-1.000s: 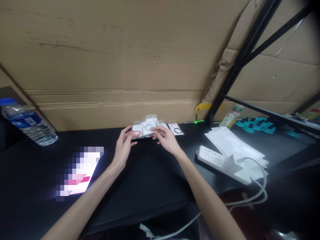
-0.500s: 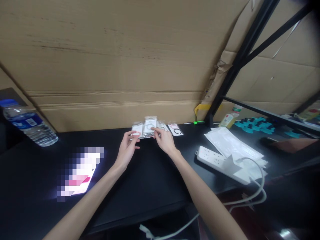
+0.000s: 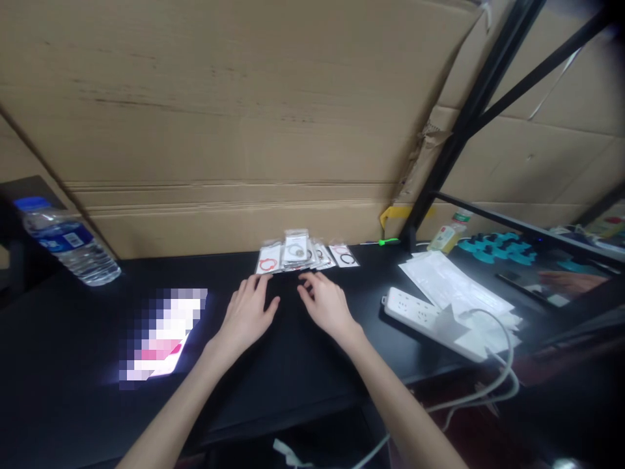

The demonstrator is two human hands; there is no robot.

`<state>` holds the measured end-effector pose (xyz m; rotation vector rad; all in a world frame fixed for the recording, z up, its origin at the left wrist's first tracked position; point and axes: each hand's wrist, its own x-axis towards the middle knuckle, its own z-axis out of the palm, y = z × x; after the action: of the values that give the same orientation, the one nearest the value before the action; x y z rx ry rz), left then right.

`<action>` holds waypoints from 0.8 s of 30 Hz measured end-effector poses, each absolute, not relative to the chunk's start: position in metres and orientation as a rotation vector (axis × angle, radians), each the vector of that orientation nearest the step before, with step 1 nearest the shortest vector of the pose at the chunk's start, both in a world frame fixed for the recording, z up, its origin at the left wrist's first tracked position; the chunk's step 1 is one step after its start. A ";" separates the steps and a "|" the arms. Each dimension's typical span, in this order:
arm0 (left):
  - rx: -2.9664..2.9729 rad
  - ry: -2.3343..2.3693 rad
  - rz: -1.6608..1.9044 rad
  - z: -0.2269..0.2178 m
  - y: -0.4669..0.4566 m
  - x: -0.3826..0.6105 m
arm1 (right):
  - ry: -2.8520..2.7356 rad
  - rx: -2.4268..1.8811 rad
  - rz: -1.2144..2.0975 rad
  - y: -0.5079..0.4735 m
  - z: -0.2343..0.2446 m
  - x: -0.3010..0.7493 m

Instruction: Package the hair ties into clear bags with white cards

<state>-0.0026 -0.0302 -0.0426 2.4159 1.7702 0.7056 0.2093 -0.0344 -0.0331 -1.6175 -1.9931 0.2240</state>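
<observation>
Several small clear packets (image 3: 295, 253) holding red and black rings lie in a row at the back of the black table (image 3: 293, 352), against the cardboard. My left hand (image 3: 249, 313) rests palm down on the table just in front of them, fingers spread and holding nothing. My right hand (image 3: 326, 305) lies beside it, also flat with fingers apart and nothing in it. Neither hand touches the packets.
A water bottle (image 3: 68, 242) lies at the far left. A lit phone (image 3: 161, 335) sits left of my hands. To the right are a white power strip (image 3: 424, 317) with its cable, a stack of white bags (image 3: 454, 286), teal parts (image 3: 493, 246) and a black metal rack (image 3: 469, 117).
Both hands let go of the packets and drew back toward me, now lying flat on the table. The packets stay in a row by the cardboard.
</observation>
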 end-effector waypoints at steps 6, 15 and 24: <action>2.426 1.927 0.736 -0.069 -0.084 -0.007 | -2.164 -1.622 0.107 -0.092 -0.065 0.201; 1.799 1.519 1.263 -0.090 -0.118 0.002 | -2.139 -1.635 0.345 -0.110 -0.076 0.195; 1.902 1.576 1.182 -0.095 -0.119 0.001 | -2.099 -1.661 0.365 -0.114 -0.074 0.194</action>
<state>0.0011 -0.1185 -0.0947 1.9017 1.5765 1.1818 0.1940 -0.1138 -0.0741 -1.6612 -2.0993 0.3655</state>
